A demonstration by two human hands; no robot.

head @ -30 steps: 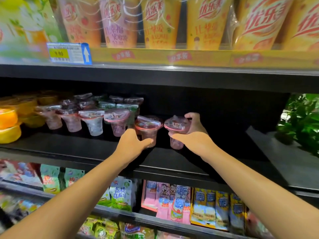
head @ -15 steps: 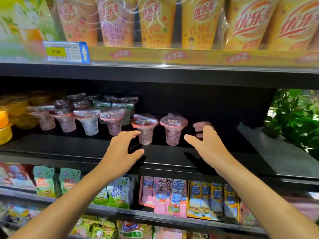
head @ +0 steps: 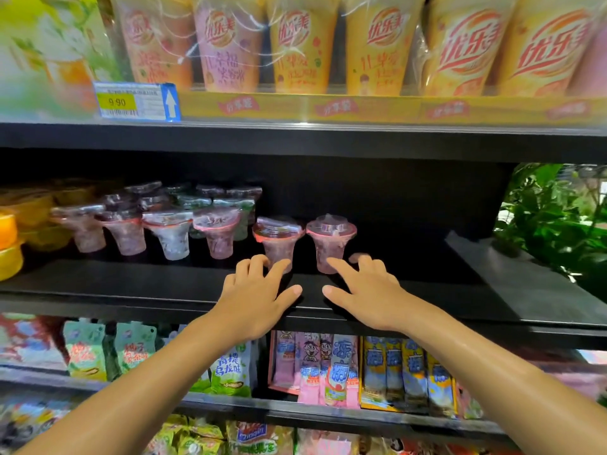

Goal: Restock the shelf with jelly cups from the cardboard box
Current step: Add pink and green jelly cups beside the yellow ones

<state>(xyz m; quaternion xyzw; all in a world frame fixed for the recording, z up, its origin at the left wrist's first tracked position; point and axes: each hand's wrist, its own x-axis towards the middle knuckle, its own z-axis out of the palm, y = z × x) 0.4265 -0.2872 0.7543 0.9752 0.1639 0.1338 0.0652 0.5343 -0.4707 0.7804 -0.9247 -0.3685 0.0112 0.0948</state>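
Observation:
Two pink jelly cups stand upright at the right end of a front row on the black shelf [head: 410,290]: one [head: 277,239] on the left and one [head: 330,241] beside it. My left hand [head: 259,293] hovers just in front of the left cup, fingers spread and holding nothing. Spread the same way and holding nothing, my right hand [head: 364,290] is in front of the right cup, its fingertips close to the cup's base. More jelly cups [head: 170,231] fill the row and the rows behind, to the left. The cardboard box is out of view.
Orange and yellow jelly tubs [head: 10,244] sit at the shelf's far left. Tall drink cups [head: 302,44] line the shelf above, with a price tag [head: 136,101]. Snack pouches [head: 328,369] hang on the shelf below. A green plant [head: 558,218] stands beyond the shelf's right end.
Both hands let go of the two pink cups, which now stand on the shelf, and drew back toward the shelf's front edge with fingers spread.

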